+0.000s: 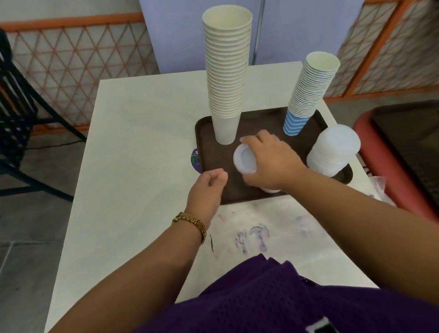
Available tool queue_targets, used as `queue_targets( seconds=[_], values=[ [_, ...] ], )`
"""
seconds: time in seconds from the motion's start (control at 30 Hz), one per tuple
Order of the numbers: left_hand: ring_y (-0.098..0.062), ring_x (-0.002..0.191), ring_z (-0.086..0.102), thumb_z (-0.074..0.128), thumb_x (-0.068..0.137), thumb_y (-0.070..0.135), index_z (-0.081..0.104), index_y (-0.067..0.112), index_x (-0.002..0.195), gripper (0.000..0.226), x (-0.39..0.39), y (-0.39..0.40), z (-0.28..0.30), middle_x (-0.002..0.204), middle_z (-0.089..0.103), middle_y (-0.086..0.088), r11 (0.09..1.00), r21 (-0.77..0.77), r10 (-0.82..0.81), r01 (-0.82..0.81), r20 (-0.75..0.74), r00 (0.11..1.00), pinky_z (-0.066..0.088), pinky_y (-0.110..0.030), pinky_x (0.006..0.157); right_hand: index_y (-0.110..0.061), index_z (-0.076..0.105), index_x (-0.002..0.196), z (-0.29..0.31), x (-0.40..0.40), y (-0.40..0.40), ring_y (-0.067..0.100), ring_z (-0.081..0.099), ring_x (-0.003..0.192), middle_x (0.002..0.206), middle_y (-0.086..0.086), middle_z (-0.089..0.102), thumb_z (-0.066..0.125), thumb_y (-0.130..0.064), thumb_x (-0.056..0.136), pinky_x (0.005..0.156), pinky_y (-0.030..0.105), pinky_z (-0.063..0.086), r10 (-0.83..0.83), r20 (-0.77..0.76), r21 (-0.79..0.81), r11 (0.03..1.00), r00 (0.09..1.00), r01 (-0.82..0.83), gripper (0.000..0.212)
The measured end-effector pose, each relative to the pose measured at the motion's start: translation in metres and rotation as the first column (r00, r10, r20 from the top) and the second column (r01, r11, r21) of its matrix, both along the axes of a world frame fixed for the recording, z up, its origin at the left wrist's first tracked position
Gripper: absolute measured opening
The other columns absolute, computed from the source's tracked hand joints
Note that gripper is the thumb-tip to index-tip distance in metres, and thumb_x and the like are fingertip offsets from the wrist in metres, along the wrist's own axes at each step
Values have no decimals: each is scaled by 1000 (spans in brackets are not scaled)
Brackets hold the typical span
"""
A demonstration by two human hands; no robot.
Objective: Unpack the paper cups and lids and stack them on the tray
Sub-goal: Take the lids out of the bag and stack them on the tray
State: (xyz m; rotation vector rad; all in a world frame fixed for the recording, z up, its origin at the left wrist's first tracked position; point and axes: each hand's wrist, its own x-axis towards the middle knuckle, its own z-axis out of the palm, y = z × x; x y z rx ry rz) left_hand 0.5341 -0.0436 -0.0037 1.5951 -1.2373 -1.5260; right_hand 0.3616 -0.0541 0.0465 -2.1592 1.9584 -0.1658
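Near the lower middle of the frame, the left hand point(209, 187) hovers at the tray's point(208, 129) front left edge, fingers loosely curled, holding nothing. Just right of it, the right hand point(270, 160) grips a short stack of white lids point(245, 160), its long axis tipped toward the left, over the tray's centre. Setting it upright seems the coming move. Farther right stands a taller lid stack point(334, 152); beyond, cream cups point(228, 71) and blue-striped cups point(308, 91) lean upward.
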Motion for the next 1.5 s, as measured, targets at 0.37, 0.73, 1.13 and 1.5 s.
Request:
queue_targets(
  seconds=[0.37,0.73,1.13,1.5],
  values=[
    [-22,140,36,50,100,35,40,19,146,50,22,9,-45,154,35,-4,967,47,-226,251,615,756,30,-32,113,-30,28,148,-4,-60,-15,29,42,126,140,8,37,72,-43,75,97,44,48,-119,-98,264,954,988,141,86],
    [-25,138,39,51,99,36,36,22,148,53,22,13,-48,154,36,-6,985,48,-158,163,617,771,35,-37,112,-34,29,147,-17,-58,-18,29,42,127,142,6,33,77,-47,73,94,44,50,-22,-117,301,952,993,57,89],
    [-23,134,46,63,93,32,40,20,145,58,16,-6,-30,151,39,-4,998,-68,31,3,499,866,43,-40,107,-28,33,149,1,-61,-31,24,36,138,152,4,33,68,-62,78,105,41,38,-185,247,206,969,951,135,86],
    [-10,124,44,76,83,24,38,21,145,73,-6,-82,-3,137,44,10,992,-118,-13,43,241,971,40,-26,95,-24,31,151,-7,-74,-108,24,44,135,152,2,40,80,-36,78,109,42,40,-329,485,412,903,810,120,89]
  ],
)
